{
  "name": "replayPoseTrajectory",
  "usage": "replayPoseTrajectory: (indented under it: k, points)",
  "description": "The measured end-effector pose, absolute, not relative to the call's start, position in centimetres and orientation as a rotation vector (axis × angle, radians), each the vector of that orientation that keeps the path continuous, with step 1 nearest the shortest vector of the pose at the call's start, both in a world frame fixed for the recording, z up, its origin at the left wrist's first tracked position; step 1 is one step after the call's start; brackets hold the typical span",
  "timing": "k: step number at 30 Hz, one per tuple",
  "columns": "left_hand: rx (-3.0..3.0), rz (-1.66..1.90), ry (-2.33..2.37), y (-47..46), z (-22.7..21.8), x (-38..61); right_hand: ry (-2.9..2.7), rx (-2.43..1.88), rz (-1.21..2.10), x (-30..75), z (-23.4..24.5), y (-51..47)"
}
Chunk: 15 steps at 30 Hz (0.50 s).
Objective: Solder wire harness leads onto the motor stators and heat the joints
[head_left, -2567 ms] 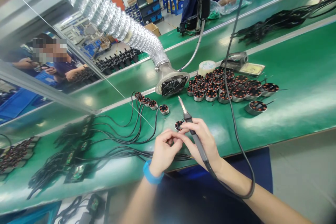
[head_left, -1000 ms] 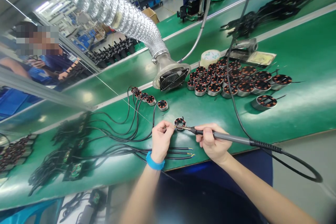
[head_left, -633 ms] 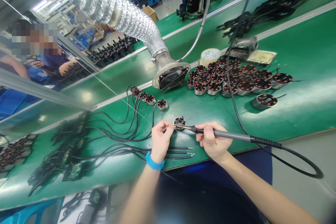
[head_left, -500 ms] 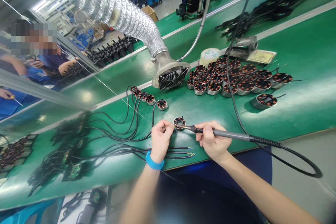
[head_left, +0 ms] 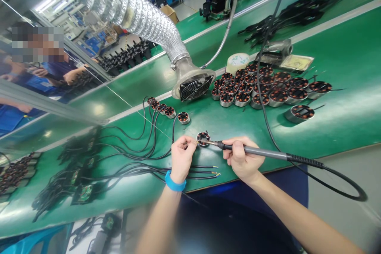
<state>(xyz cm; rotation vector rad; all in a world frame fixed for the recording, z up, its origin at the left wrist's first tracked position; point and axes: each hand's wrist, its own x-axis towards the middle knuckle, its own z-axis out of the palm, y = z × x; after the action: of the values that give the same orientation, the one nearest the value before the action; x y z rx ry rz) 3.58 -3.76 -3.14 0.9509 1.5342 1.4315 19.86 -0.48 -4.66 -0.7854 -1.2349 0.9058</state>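
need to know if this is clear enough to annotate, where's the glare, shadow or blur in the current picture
Head view: pale glare on the green bench at right, with a dark shadow left of the lone motor part; head view: the black cable bundle at left looks smeared, while the soldering iron is fairly sharp.

1. Left hand (head_left: 182,156) hides most of wire (head_left: 197,141); too thin to trace.
2. Iron (head_left: 264,152): partly behind right hand (head_left: 243,159); contact with ring (head_left: 203,134) too small to tell.
3. Boards (head_left: 85,193), worktop's (head_left: 342,103) left end: blurred.
4. Coils (head_left: 18,172), same end: blurred, cut off left.
5. Duct (head_left: 119,6), above far edge: top cut off.
6. Stool (head_left: 38,242), below near-left edge: cut off.
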Motion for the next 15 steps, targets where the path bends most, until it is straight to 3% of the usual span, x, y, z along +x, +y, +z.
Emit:
replayPoseTrajectory:
  k: [12,15]
  points:
    - [0.958,1.428,1.550,-3.8,-3.0,3.6,-1.596,-0.803,0.570,19.5,-4.4,0.9]
    - [0.958,1.423,1.555,-3.8,-2.7,3.7,-1.712,-0.852,0.619,19.0,-4.2,1.3]
